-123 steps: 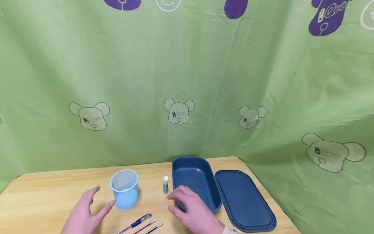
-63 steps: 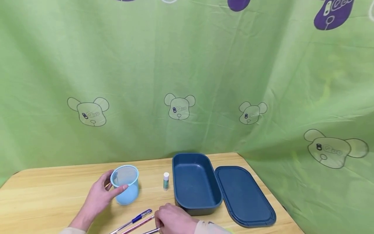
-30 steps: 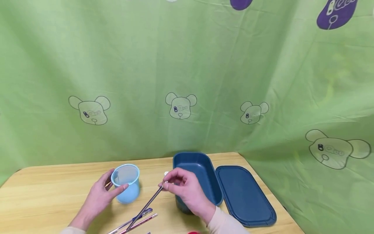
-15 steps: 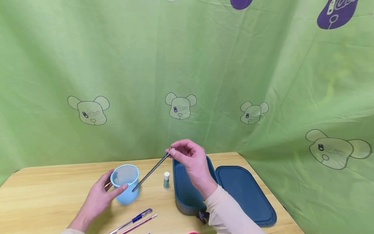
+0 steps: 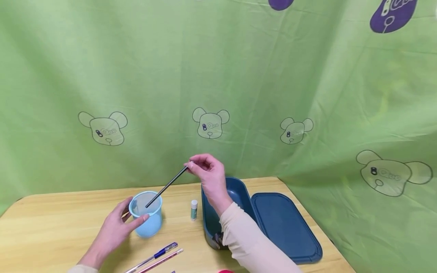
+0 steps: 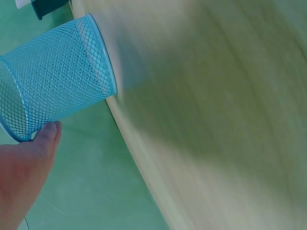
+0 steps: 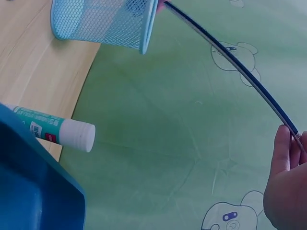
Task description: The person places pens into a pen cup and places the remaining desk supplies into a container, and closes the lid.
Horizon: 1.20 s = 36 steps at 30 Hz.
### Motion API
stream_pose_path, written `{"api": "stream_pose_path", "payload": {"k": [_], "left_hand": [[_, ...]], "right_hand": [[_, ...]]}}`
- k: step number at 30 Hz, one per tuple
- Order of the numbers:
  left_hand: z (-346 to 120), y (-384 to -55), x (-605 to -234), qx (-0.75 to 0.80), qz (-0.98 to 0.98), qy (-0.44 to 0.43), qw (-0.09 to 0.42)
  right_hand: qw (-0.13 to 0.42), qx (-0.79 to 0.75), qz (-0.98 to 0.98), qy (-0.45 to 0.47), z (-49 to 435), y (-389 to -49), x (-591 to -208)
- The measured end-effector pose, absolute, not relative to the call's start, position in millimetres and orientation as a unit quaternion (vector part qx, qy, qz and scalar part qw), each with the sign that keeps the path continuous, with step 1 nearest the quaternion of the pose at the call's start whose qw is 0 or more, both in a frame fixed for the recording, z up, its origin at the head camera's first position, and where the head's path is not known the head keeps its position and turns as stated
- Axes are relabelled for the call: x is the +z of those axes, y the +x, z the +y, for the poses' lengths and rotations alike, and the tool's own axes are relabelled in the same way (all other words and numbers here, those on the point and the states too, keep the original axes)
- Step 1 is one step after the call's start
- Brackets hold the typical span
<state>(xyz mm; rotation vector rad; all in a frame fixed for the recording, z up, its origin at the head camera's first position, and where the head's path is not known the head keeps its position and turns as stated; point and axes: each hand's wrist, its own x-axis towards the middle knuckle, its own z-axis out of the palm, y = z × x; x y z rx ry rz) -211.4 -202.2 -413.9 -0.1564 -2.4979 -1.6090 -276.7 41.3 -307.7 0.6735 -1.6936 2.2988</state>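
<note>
My left hand (image 5: 114, 229) grips a light-blue mesh pen cup (image 5: 149, 227) standing on the table, thumb across its near rim and fingers round the left side. In the left wrist view the cup's mesh wall (image 6: 57, 72) fills the upper left. Pinched near its top end by my right hand (image 5: 212, 180) is a dark pencil (image 5: 167, 185). It slants down to the left, with its lower tip over the cup's mouth. From the right wrist, the pencil (image 7: 230, 57) runs from the fingertips to the cup's rim.
A blue pen (image 5: 157, 255) and a pink pencil (image 5: 165, 259) lie in front of the cup. Right of it stands a glue stick (image 5: 194, 211). Farther right are a dark-blue box (image 5: 206, 212) and its lid (image 5: 288, 227). Something red (image 5: 225, 271) shows at the bottom edge. A green curtain (image 5: 164, 76) hangs behind.
My left hand reached the cup and took hold of it. My right hand picked the dark pencil up from the table, raised it and brought it left to the cup's mouth.
</note>
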Motion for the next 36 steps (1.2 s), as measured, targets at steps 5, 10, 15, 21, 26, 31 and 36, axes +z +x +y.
{"api": "stream_pose_path", "payload": {"k": [5,10,15,21,26,31,36], "left_hand": [[-203,-212,-413,-0.536,-0.839,-0.052,0.084],[-204,-213,-413,-0.535,-0.839,-0.055,0.084],[-204,-214,-414,-0.528,-0.843,-0.054,0.086],[-203,-217,-415,-0.522,-0.846,-0.059,0.092],[-202,-219,-416,-0.522,-0.845,-0.059,0.098],[-201,-220,-417,-0.528,-0.841,-0.061,0.095],[-202,-218,-420,-0.529,-0.841,-0.059,0.099]], "right_hand": [[0.11,0.765,-0.596,0.218,36,-281,-314],[0.11,0.742,-0.631,0.2,28,-286,-325],[0.076,0.73,-0.652,0.189,19,-288,-336],[0.024,0.752,-0.635,0.173,11,-289,-345],[0.002,0.754,-0.637,0.163,7,-290,-352],[0.006,0.711,-0.684,0.164,7,-291,-360],[0.016,0.655,-0.736,0.169,6,-292,-369]]}}
